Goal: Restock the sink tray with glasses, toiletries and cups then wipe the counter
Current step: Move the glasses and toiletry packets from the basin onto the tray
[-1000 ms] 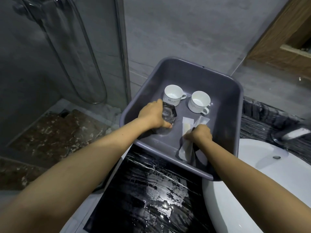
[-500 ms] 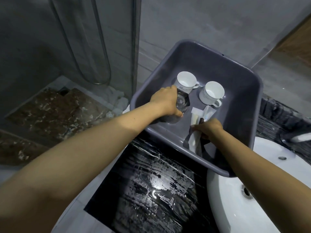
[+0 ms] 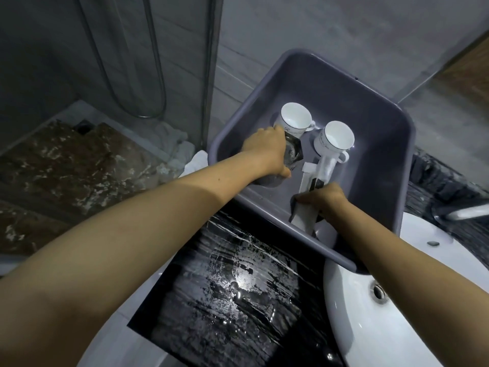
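While the black marbled counter point(image 3: 238, 295) nearest the camera shows wet streaks and glare, no cloth is on it, so I judge the wiping is not yet begun. Beside it sits the white basin point(image 3: 397, 313). Past these, both hands are inside the grey tub point(image 3: 391, 165) that stands on the counter's far end. The right hand point(image 3: 322, 198) is closed around a bunch of white toiletry packets point(image 3: 309, 178) (their ends poke out either side of the fist). The left hand point(image 3: 267, 152) is wrapped over a clear glass point(image 3: 292, 152), its fingers curled round the rim. Beyond them two white cups point(image 3: 295, 120) stand upright at the tub's back. Whether these items are being taken out for a sink tray I cannot tell; no separate tray shows.
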The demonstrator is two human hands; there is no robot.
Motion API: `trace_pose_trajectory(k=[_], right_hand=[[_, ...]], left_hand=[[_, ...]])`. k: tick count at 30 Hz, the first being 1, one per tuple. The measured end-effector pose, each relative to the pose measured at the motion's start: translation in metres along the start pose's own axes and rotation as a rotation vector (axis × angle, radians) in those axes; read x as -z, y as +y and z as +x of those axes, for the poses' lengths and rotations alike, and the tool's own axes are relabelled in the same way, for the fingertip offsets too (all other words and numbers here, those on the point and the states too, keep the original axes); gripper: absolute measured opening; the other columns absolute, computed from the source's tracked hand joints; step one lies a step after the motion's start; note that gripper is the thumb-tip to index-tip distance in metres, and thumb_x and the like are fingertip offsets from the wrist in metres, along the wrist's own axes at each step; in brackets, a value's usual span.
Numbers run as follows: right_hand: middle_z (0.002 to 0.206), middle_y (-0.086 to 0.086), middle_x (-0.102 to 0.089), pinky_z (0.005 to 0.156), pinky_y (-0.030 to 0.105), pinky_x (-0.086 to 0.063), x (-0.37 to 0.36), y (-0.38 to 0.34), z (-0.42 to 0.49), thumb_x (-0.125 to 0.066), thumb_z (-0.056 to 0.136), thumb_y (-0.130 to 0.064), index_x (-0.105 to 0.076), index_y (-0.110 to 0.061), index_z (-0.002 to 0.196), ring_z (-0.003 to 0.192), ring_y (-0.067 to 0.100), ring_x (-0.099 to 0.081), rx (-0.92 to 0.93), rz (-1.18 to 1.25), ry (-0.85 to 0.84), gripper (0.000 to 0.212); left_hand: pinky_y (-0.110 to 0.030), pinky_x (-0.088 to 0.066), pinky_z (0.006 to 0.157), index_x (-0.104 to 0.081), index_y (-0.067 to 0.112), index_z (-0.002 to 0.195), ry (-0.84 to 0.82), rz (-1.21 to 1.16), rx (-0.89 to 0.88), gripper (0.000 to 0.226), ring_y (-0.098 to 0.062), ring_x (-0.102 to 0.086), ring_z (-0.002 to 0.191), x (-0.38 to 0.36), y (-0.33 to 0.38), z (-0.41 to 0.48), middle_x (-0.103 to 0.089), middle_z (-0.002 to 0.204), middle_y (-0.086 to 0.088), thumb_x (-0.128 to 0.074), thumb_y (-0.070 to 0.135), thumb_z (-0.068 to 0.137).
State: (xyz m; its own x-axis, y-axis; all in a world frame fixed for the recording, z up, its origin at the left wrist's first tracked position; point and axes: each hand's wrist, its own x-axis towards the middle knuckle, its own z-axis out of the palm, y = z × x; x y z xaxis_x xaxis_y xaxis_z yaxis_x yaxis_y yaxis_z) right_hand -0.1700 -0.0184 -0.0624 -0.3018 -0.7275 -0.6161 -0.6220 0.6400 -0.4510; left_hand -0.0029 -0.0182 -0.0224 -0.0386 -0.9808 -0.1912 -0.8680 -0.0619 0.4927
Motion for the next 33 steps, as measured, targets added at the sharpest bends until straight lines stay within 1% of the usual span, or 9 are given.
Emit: trace_pose_trajectory(k=[3,7,9,11,19,22,26,29,33], right_hand=[[0.074,0.013,-0.063,0.055,0.034,-0.051,0.001,0.000,0.000,-0.079,0.069,-0.002,-0.061,-0.001,0.097,0.061,0.025,-0.060,0.003,0.262,-0.096,0.033],[0.076,0.008,-0.069,0.057,0.028,-0.057,0.009,0.001,-0.004,-0.072,0.077,0.000,-0.064,-0.004,0.097,0.062,0.018,-0.066,0.082,0.456,-0.238,0.021],[0.065,0.003,-0.073,0.056,0.025,-0.060,0.013,0.002,-0.008,-0.068,0.079,0.001,-0.065,-0.004,0.087,0.055,0.014,-0.069,0.133,0.541,-0.271,0.010],[0.058,-0.001,-0.073,0.057,0.025,-0.060,0.019,0.003,-0.012,-0.066,0.081,0.001,-0.065,-0.007,0.081,0.052,0.011,-0.070,0.172,0.591,-0.287,0.008],[0.062,-0.003,-0.074,0.066,0.028,-0.059,0.053,0.002,-0.032,-0.067,0.082,-0.004,-0.065,-0.012,0.081,0.058,0.011,-0.070,0.271,0.634,-0.243,0.009],[0.073,0.000,-0.073,0.067,0.030,-0.057,0.071,-0.004,-0.046,-0.067,0.083,-0.006,-0.065,-0.014,0.080,0.066,0.014,-0.069,0.313,0.630,-0.208,0.009],[0.085,0.005,-0.070,0.065,0.030,-0.054,0.097,-0.014,-0.068,-0.065,0.085,-0.005,-0.065,-0.009,0.090,0.073,0.018,-0.067,0.359,0.674,-0.164,0.006],[0.090,0.008,-0.069,0.075,0.037,-0.053,0.116,-0.014,-0.086,-0.064,0.086,-0.006,-0.062,-0.005,0.104,0.078,0.022,-0.067,0.372,0.694,-0.130,0.018],[0.089,0.009,-0.069,0.076,0.040,-0.053,0.143,-0.003,-0.114,-0.063,0.086,-0.008,-0.063,-0.007,0.090,0.077,0.024,-0.066,0.390,0.690,-0.073,0.004]], left_hand=[[-0.040,-0.044,0.091,-0.040,0.004,0.123,0.006,-0.001,-0.003,0.086,-0.031,-0.047,0.122,0.000,0.000,0.000,-0.053,0.130,-0.014,-0.083,0.043,0.059],[-0.040,-0.044,0.091,-0.040,0.005,0.123,0.003,0.003,-0.003,0.087,-0.032,-0.048,0.121,0.000,0.000,0.000,-0.053,0.129,-0.014,-0.083,0.044,0.058],[-0.040,-0.044,0.091,-0.041,0.005,0.122,0.004,0.005,0.001,0.086,-0.032,-0.048,0.121,0.000,0.001,-0.001,-0.053,0.129,-0.014,-0.083,0.044,0.058],[-0.041,-0.045,0.091,-0.041,0.005,0.121,0.009,0.012,0.003,0.083,-0.032,-0.048,0.120,0.000,0.002,-0.001,-0.053,0.128,-0.014,-0.082,0.042,0.059],[-0.040,-0.047,0.087,-0.043,0.006,0.120,0.004,0.008,0.017,0.075,-0.033,-0.053,0.116,0.011,0.008,-0.005,-0.056,0.125,-0.014,-0.078,0.038,0.062],[-0.041,-0.048,0.088,-0.044,0.007,0.120,0.022,0.012,0.011,0.074,-0.032,-0.053,0.116,0.018,0.014,-0.011,-0.056,0.125,-0.013,-0.077,0.037,0.062],[-0.040,-0.050,0.086,-0.046,0.008,0.119,0.062,0.008,-0.036,0.073,-0.031,-0.055,0.112,0.038,0.029,-0.021,-0.058,0.122,-0.011,-0.077,0.037,0.060],[-0.039,-0.049,0.085,-0.047,0.010,0.120,0.087,0.003,-0.081,0.075,-0.031,-0.056,0.111,0.057,0.046,-0.029,-0.059,0.121,-0.010,-0.077,0.039,0.059],[-0.038,-0.050,0.083,-0.047,0.011,0.121,0.122,-0.033,-0.143,0.076,-0.028,-0.059,0.106,0.078,0.071,-0.043,-0.062,0.117,-0.007,-0.077,0.040,0.057]])
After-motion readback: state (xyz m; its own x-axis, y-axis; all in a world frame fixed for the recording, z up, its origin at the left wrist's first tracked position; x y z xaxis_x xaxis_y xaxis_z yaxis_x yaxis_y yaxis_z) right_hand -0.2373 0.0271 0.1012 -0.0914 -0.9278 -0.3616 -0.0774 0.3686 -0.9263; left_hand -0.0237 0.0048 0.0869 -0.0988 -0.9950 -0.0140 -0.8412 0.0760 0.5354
